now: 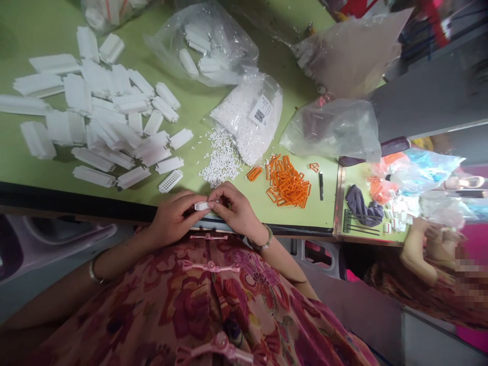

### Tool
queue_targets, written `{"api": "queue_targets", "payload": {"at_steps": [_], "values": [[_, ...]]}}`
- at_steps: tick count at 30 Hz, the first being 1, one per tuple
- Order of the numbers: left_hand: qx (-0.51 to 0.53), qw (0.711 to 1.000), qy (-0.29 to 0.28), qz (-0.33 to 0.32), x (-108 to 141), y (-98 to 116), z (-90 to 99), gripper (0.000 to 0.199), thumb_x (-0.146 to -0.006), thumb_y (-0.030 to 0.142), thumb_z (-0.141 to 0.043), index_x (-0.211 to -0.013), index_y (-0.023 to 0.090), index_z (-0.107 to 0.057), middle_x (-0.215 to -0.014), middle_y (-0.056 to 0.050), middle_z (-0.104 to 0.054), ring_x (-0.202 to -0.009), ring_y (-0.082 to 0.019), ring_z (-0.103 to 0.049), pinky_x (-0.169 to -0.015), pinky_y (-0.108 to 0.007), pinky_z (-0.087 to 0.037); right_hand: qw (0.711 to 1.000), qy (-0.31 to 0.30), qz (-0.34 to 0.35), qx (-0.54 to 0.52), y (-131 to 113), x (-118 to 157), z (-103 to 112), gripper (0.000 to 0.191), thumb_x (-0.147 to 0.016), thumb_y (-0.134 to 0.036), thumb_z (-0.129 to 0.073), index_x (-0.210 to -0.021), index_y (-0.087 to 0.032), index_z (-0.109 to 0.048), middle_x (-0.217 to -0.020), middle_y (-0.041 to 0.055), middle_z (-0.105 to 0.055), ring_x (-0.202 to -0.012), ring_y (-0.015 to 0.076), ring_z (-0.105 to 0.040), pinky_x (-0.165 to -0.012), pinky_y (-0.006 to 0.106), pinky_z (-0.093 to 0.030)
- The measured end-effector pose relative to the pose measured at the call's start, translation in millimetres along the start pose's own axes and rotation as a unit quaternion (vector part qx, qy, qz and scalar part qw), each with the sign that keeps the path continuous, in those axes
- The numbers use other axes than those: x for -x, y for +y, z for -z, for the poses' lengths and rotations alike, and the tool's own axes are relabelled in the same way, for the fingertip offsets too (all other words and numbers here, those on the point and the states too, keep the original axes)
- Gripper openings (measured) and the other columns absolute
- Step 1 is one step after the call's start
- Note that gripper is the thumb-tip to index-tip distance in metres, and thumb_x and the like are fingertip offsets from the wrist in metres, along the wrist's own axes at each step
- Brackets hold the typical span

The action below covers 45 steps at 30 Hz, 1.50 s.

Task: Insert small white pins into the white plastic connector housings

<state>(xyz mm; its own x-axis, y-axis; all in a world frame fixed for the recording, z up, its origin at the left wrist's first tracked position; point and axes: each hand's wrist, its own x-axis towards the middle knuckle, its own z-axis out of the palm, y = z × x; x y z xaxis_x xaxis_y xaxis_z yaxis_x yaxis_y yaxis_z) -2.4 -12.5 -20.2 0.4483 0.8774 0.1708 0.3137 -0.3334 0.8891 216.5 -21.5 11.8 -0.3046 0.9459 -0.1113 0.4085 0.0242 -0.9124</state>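
Observation:
My left hand (pixel 171 218) and my right hand (pixel 234 206) meet at the table's front edge, with the fingers of both pinching a small white plastic connector housing (pixel 202 206). Part of it is hidden by my fingers. Just beyond my hands lies a spill of tiny white plastic pins (pixel 221 162), running out of a clear labelled bag (pixel 247 119). Many larger white housings (pixel 99 117) lie scattered to the left. One perforated housing (pixel 170 181) sits nearest my hands, a short way past my left fingers.
An orange heap of plastic frames (pixel 287 180) and a black pen (pixel 321 185) lie to the right on the green tabletop (pixel 236 101). Clear bags (pixel 202 46) stand behind. A co-worker's arm (pixel 419 249) reaches toward a neighbouring table (pixel 354 183).

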Motion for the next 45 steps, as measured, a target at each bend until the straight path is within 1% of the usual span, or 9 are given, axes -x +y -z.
{"api": "queue_targets", "payload": {"at_steps": [6,14,16,18,20,22,28,36,45], "values": [[-0.023,1.000,0.010,-0.002,1,-3,-0.4,0.025,-0.106,0.042,-0.066,-0.111,0.021,-0.080,-0.100,-0.006,-0.083,-0.081,-0.018,-0.074,-0.077,-0.027,-0.058,0.981,0.010,-0.107,-0.161,2,6,4,0.033,-0.096,-0.049,-0.081,-0.116,-0.024,-0.073,-0.091,-0.0008,-0.062,-0.076,0.0136,-0.054,-0.070,0.029,-0.048],[-0.052,0.997,-0.039,-0.042,5,-4,-0.8,0.028,-0.110,0.034,-0.056,-0.115,0.023,-0.081,-0.107,-0.006,-0.084,-0.096,-0.020,-0.078,-0.089,-0.027,-0.060,0.941,-0.010,-0.186,-0.282,4,11,-19,0.037,-0.089,-0.054,-0.087,-0.099,-0.023,-0.068,-0.068,-0.0079,-0.056,-0.057,0.0094,-0.045,-0.055,0.024,-0.040],[-0.041,0.998,-0.040,-0.037,5,-2,1.0,0.027,-0.109,0.036,-0.058,-0.113,0.023,-0.081,-0.107,-0.006,-0.084,-0.096,-0.020,-0.079,-0.089,-0.028,-0.061,0.952,-0.028,-0.174,-0.249,6,14,-12,0.038,-0.091,-0.054,-0.085,-0.105,-0.023,-0.070,-0.072,-0.0063,-0.060,-0.058,0.0098,-0.048,-0.054,0.024,-0.043],[-0.018,1.000,-0.024,-0.004,5,0,3.3,0.026,-0.106,0.041,-0.063,-0.111,0.023,-0.081,-0.106,-0.007,-0.084,-0.092,-0.021,-0.079,-0.086,-0.030,-0.063,0.974,-0.007,-0.139,-0.177,10,18,0,0.038,-0.093,-0.053,-0.083,-0.113,-0.023,-0.072,-0.083,-0.0020,-0.069,-0.065,0.0117,-0.056,-0.058,0.025,-0.048],[0.030,0.998,0.000,0.052,4,3,5.1,0.027,-0.103,0.044,-0.067,-0.111,0.022,-0.081,-0.098,-0.006,-0.083,-0.080,-0.020,-0.078,-0.076,-0.030,-0.063,0.990,0.082,-0.092,-0.063,16,19,13,0.031,-0.097,-0.047,-0.079,-0.115,-0.023,-0.073,-0.093,0.0020,-0.072,-0.072,0.0140,-0.061,-0.066,0.028,-0.053],[0.088,0.990,0.015,0.107,3,5,5.6,0.030,-0.101,0.046,-0.070,-0.113,0.020,-0.079,-0.090,-0.005,-0.081,-0.065,-0.017,-0.074,-0.064,-0.028,-0.062,0.986,0.152,-0.048,0.057,22,18,22,0.017,-0.102,-0.037,-0.072,-0.109,-0.022,-0.074,-0.094,0.0046,-0.073,-0.077,0.0166,-0.063,-0.075,0.032,-0.056],[0.158,0.971,0.034,0.174,-1,10,3.9,0.040,-0.096,0.054,-0.076,-0.111,0.018,-0.078,-0.086,-0.006,-0.079,-0.060,-0.016,-0.073,-0.062,-0.029,-0.064,0.966,0.100,0.052,0.232,27,3,12,0.022,-0.109,-0.025,-0.057,-0.104,-0.021,-0.078,-0.102,0.0125,-0.075,-0.096,0.0244,-0.070,-0.089,0.038,-0.058],[0.153,0.973,0.027,0.172,-4,9,5.4,0.040,-0.095,0.053,-0.077,-0.111,0.017,-0.079,-0.089,-0.006,-0.079,-0.060,-0.016,-0.074,-0.062,-0.028,-0.065,0.947,0.075,0.031,0.311,26,-4,7,0.018,-0.110,-0.026,-0.061,-0.108,-0.019,-0.078,-0.106,0.0140,-0.075,-0.098,0.0253,-0.068,-0.091,0.037,-0.056],[0.147,0.977,0.023,0.154,-3,7,5.1,0.037,-0.096,0.052,-0.076,-0.112,0.018,-0.078,-0.090,-0.006,-0.079,-0.058,-0.015,-0.071,-0.059,-0.028,-0.063,0.945,0.087,0.012,0.316,28,-4,11,0.018,-0.105,-0.021,-0.064,-0.088,-0.021,-0.070,-0.088,0.0076,-0.066,-0.082,0.0205,-0.061,-0.079,0.031,-0.051]]}}
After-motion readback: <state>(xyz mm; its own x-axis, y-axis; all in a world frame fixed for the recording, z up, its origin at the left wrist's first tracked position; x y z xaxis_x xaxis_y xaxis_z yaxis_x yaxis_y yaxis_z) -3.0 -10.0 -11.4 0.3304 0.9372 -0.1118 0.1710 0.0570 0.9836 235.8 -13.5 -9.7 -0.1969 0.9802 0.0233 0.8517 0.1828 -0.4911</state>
